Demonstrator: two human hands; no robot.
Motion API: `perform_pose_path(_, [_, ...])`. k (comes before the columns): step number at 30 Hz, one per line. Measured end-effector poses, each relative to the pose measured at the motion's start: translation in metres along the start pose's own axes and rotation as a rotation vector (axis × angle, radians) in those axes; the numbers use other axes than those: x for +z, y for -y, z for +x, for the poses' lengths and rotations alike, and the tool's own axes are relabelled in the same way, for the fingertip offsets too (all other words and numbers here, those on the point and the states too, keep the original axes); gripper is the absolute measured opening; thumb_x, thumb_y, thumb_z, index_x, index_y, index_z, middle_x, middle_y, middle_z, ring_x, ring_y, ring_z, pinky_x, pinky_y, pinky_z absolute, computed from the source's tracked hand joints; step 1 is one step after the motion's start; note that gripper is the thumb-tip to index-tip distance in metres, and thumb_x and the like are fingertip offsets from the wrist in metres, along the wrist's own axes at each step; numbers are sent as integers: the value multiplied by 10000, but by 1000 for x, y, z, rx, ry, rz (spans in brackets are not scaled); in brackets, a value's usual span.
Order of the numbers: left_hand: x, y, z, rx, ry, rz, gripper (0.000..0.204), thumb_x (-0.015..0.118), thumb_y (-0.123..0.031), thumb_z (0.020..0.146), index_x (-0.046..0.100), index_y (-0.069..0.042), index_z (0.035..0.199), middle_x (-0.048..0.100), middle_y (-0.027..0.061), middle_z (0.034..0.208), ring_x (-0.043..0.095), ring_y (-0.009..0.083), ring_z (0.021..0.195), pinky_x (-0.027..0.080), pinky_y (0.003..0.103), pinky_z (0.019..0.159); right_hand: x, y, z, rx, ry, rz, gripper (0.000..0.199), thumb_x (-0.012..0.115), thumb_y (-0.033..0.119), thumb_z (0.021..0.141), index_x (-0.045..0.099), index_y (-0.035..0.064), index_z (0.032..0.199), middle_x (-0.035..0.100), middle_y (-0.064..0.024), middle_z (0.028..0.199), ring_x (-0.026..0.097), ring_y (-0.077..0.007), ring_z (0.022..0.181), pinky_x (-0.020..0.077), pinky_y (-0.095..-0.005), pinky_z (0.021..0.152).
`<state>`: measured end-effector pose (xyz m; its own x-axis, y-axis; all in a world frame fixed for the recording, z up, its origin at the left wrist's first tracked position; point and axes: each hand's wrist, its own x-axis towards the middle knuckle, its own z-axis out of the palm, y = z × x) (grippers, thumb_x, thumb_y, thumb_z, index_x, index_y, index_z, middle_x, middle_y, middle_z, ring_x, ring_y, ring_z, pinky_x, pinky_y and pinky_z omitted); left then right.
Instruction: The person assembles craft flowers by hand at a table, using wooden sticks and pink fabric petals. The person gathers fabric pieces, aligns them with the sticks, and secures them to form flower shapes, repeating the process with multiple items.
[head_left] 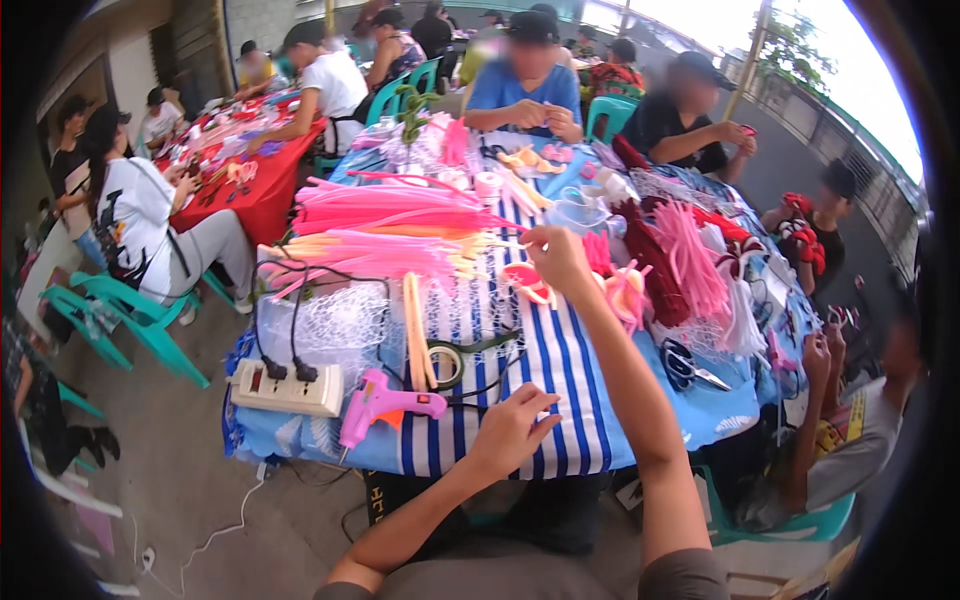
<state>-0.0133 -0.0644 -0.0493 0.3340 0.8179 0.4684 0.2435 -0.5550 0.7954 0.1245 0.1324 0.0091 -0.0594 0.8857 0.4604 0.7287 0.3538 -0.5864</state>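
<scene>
My left hand (513, 432) is over the striped cloth near the table's front edge, its fingers bent together around something small and whitish that I cannot make out. Farther forward, my right hand (557, 262) pinches at the end of a hot-pink pipe cleaner, at the right side of a large pile of pink pipe cleaners (370, 212). Just below that hand lies a pink and orange curved piece (528, 283). A pink glue gun (385, 405) rests left of my left hand, its nozzle over the table edge. Beside it are a tape roll (446, 366) and peach sticks (416, 330).
A white power strip (286, 388) with black plugs sits at the front left corner. Black-handled scissors (690, 367) lie on the right, near pink pipe cleaner bundles (693, 262). White netting (335, 325) covers the left side. Several people sit around this and a red-covered table (285, 180).
</scene>
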Motion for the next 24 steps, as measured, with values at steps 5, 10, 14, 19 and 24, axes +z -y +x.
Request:
perform_pose_path(5, [1,-3,4,23,6,3,196,704,-84,778,641,-7,947,586,93,823,564,196,571,466,308,544,-63,-104,54,155,-102,-465,188,589,71,676,730,82,800,668,-192,811,666,-322,789,521,-385,755])
perform_pose_path(10, [1,-3,2,15,14,14,221,703,-91,780,635,-4,971,583,94,816,565,194,571,469,309,547,-56,-159,70,297,-111,-445,163,592,113,673,730,95,758,664,-195,795,663,-330,808,521,-389,774])
perform_pose_path(14, [5,-2,3,32,25,9,229,699,-99,786,633,-7,985,582,92,813,568,196,576,469,306,547,-43,-172,69,247,25,-597,192,596,130,684,726,89,819,660,-224,837,658,-341,861,517,-401,808])
perform_pose_path(19, [-1,2,0,-6,19,23,226,694,-104,793,633,-12,990,586,90,811,574,204,583,472,304,552,-26,-132,68,475,123,-604,283,584,145,760,681,56,1010,631,-222,1084,602,-376,1035,492,-440,879])
perform_pose_path(24, [5,0,3,34,33,55,230,685,-122,801,630,-20,999,591,94,828,596,248,629,483,343,598,-37,-135,65,554,24,-514,329,560,155,774,650,-3,1048,617,-248,1100,591,-376,1062,488,-447,886])
